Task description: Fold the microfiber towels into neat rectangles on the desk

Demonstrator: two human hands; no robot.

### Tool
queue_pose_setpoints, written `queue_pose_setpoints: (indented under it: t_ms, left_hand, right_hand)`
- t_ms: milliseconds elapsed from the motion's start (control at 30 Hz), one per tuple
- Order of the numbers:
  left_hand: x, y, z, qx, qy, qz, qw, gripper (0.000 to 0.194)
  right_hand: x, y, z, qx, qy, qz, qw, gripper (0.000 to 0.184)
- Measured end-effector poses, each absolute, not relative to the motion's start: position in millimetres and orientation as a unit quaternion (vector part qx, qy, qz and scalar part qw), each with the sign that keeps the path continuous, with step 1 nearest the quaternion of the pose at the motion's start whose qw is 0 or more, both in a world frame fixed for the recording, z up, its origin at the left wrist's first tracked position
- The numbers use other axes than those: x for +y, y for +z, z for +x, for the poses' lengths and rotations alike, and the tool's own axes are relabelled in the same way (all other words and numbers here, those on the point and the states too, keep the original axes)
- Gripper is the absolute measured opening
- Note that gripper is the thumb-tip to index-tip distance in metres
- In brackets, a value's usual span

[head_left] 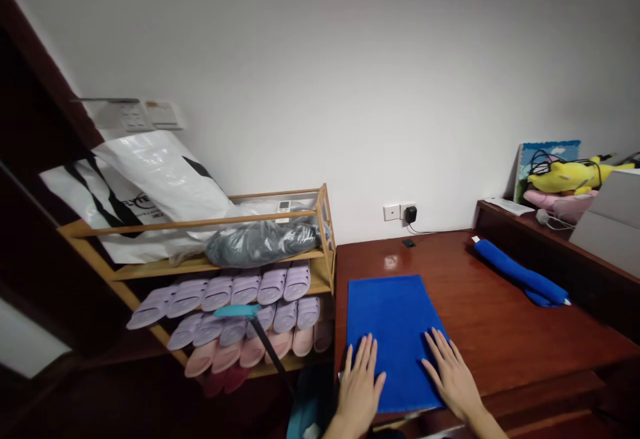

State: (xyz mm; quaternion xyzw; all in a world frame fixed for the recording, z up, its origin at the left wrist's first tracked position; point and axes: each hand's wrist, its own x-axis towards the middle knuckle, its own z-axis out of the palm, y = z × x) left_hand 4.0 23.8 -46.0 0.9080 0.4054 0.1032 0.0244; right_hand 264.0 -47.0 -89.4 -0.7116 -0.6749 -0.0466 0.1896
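A blue cloth [395,332] lies spread flat on the reddish-brown wooden desk [500,332], its near edge close to the desk's front. My left hand [359,382] rests on the cloth's lower left side with fingers stretched out. On the lower right side lies my right hand [450,369], its fingers likewise extended and the thumb apart. Neither hand grips anything. Farther right on the desk is a second blue cloth [520,272], rolled or bunched into a long shape, with small white tags at its ends.
Left of the desk stands a wooden shoe rack [200,224] holding several purple slippers [273,286], pink slippers and a white bag [160,179]. A blue-handled pole [237,311] leans before it. A black plug [411,214] sits in the wall socket. A yellow plush toy [565,176] lies on the right ledge.
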Motion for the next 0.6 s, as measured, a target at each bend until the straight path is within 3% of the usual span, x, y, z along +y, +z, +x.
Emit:
queue_pose_setpoints:
  t_ms: [167, 433, 600]
  left_hand:
    - [7, -56, 3, 0.342, 0.101, 0.933, 0.040, 0.064]
    - [56, -38, 23, 0.395, 0.063, 0.914, 0.063, 0.060]
    - [56, -32, 22, 0.425, 0.074, 0.900, 0.062, 0.060]
  right_hand:
    - [-51, -101, 252, -0.690, -0.044, -0.697, 0.188, 0.063]
    - [6, -71, 261, -0.694, -0.001, -0.703, 0.155, 0.064]
    - [6, -72, 245, -0.650, -0.061, -0.736, 0.178, 0.068]
